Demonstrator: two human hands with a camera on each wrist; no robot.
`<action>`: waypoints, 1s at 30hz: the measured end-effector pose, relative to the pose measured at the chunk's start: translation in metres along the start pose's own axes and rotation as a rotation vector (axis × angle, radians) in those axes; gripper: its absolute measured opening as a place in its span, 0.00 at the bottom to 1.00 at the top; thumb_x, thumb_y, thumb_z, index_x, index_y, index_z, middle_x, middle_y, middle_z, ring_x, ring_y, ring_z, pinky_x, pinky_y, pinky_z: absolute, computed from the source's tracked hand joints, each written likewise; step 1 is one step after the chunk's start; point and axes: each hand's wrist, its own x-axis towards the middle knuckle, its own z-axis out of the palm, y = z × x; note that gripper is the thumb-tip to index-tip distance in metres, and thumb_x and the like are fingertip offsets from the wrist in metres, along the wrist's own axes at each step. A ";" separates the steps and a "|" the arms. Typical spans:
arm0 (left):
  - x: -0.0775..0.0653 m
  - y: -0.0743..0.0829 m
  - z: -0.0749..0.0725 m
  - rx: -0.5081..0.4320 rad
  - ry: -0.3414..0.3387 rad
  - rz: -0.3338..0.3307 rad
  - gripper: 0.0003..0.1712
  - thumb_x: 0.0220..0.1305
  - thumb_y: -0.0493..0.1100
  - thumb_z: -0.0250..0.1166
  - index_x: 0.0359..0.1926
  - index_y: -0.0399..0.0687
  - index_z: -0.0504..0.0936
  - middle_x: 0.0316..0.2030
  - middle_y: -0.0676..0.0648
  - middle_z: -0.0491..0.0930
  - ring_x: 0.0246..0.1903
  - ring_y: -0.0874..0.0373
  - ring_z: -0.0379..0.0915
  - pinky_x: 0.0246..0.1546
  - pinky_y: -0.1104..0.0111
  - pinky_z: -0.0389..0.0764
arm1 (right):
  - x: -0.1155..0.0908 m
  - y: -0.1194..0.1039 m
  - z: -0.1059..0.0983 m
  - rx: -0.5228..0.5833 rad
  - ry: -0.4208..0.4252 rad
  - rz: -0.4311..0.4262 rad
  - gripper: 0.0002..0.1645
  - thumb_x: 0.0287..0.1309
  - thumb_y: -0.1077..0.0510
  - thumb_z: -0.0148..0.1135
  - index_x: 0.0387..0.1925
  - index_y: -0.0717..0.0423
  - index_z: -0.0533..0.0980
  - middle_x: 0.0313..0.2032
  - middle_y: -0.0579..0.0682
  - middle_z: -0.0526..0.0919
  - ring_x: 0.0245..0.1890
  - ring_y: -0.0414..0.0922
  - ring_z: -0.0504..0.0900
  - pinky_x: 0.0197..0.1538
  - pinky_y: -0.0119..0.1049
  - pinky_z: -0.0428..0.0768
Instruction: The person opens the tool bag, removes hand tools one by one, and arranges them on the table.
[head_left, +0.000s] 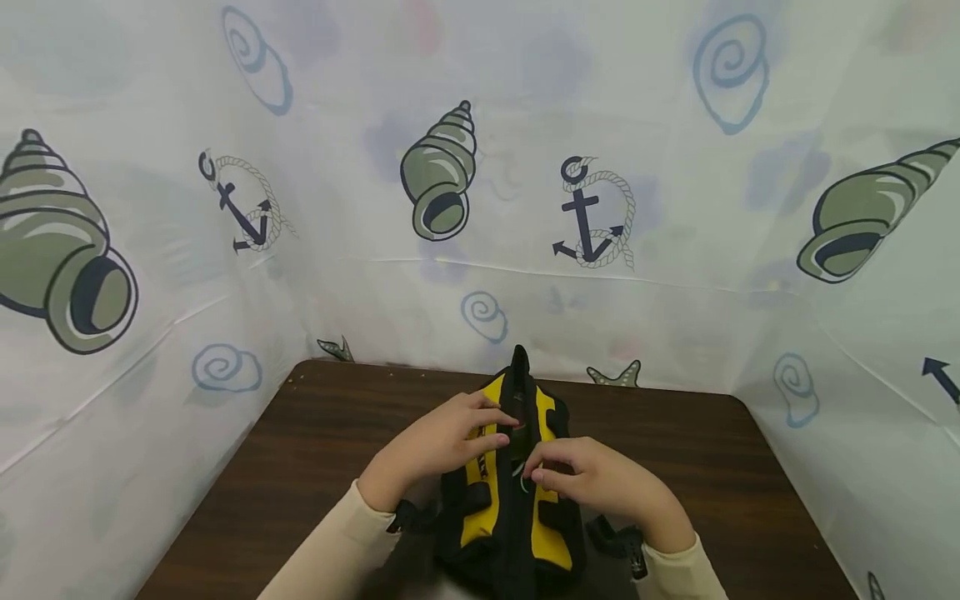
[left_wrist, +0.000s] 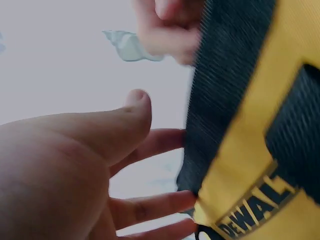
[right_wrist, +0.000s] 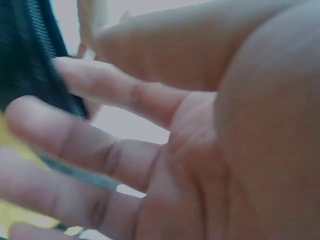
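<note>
Pale sleeves (head_left: 337, 542) nearest, running in from the lower edge towards a black-and-yellow bag (head_left: 552, 546). Set near the middle of the dark wooden surface (head_left: 300, 467), lengthways away from the person, with a black tab (head_left: 520, 362) upright at the far end. Left hand (head_left: 442, 442) loosely spread over one side, fingertips at the black edge band (left_wrist: 222, 85), thumb held apart, nothing gripped. Right hand (head_left: 600, 475) nearer on the opposite side, fingers lightly bent and parted beside the zip (right_wrist: 44, 35), likewise without a visible hold; exact contact there hard to tell through the blur. In hand, by judgement: working at the top opening, probably feeling for or easing apart the two long edges. Called for next, most likely: a firm pinch on one edge with the other steadied, so as not to drag the whole body along. Soft and fabric-like in look, with yellow panels down both flanks, short black straps across them, and dark DEWALT lettering (left_wrist: 257, 207) on the left one. Murky between the edges, contents impossible to make out; a thin pale curve (head_left: 523, 481) by the right fingertips, too small to identify
</note>
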 end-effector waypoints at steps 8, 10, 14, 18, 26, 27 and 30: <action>-0.023 -0.004 0.005 -0.071 0.097 -0.098 0.12 0.81 0.66 0.60 0.51 0.70 0.81 0.45 0.53 0.73 0.36 0.60 0.71 0.40 0.64 0.76 | -0.014 0.012 -0.007 -0.038 0.113 0.077 0.13 0.84 0.45 0.58 0.42 0.41 0.85 0.38 0.47 0.81 0.31 0.39 0.77 0.37 0.36 0.80; -0.027 -0.008 0.004 -0.079 0.132 -0.129 0.14 0.80 0.67 0.60 0.45 0.68 0.76 0.41 0.52 0.69 0.31 0.60 0.67 0.35 0.66 0.72 | -0.017 0.016 -0.010 -0.089 0.174 0.093 0.14 0.84 0.46 0.58 0.40 0.42 0.84 0.38 0.45 0.79 0.32 0.40 0.76 0.37 0.36 0.78; -0.030 -0.013 0.000 -0.070 0.144 -0.158 0.17 0.82 0.62 0.62 0.41 0.59 0.70 0.38 0.50 0.65 0.27 0.60 0.63 0.31 0.67 0.69 | -0.017 0.019 -0.009 -0.185 0.272 0.149 0.14 0.82 0.46 0.61 0.34 0.43 0.80 0.35 0.43 0.74 0.31 0.39 0.72 0.36 0.34 0.73; -0.034 -0.012 -0.003 -0.057 0.082 -0.183 0.09 0.84 0.52 0.61 0.56 0.57 0.79 0.38 0.53 0.69 0.28 0.61 0.65 0.31 0.66 0.70 | -0.010 0.020 -0.001 -0.232 0.290 0.185 0.13 0.79 0.46 0.65 0.36 0.41 0.74 0.35 0.44 0.71 0.30 0.38 0.70 0.35 0.34 0.71; -0.038 -0.011 -0.008 -0.178 -0.072 -0.311 0.37 0.82 0.65 0.60 0.84 0.66 0.65 0.14 0.55 0.63 0.14 0.59 0.55 0.23 0.62 0.69 | -0.005 0.014 0.003 -0.300 0.374 0.284 0.10 0.76 0.56 0.67 0.51 0.37 0.79 0.38 0.40 0.81 0.31 0.39 0.75 0.36 0.37 0.74; -0.039 -0.012 -0.009 -0.196 -0.077 -0.320 0.38 0.81 0.63 0.61 0.85 0.66 0.63 0.14 0.55 0.63 0.13 0.59 0.54 0.22 0.63 0.68 | -0.006 0.013 0.001 -0.294 0.380 0.299 0.10 0.75 0.56 0.67 0.53 0.38 0.80 0.36 0.41 0.81 0.29 0.39 0.74 0.35 0.37 0.73; -0.041 -0.015 -0.013 -0.218 -0.075 -0.334 0.39 0.81 0.52 0.62 0.87 0.66 0.60 0.13 0.55 0.61 0.13 0.58 0.53 0.20 0.64 0.64 | -0.007 0.013 -0.002 -0.282 0.400 0.340 0.16 0.75 0.57 0.66 0.60 0.40 0.80 0.30 0.44 0.77 0.21 0.41 0.69 0.30 0.36 0.69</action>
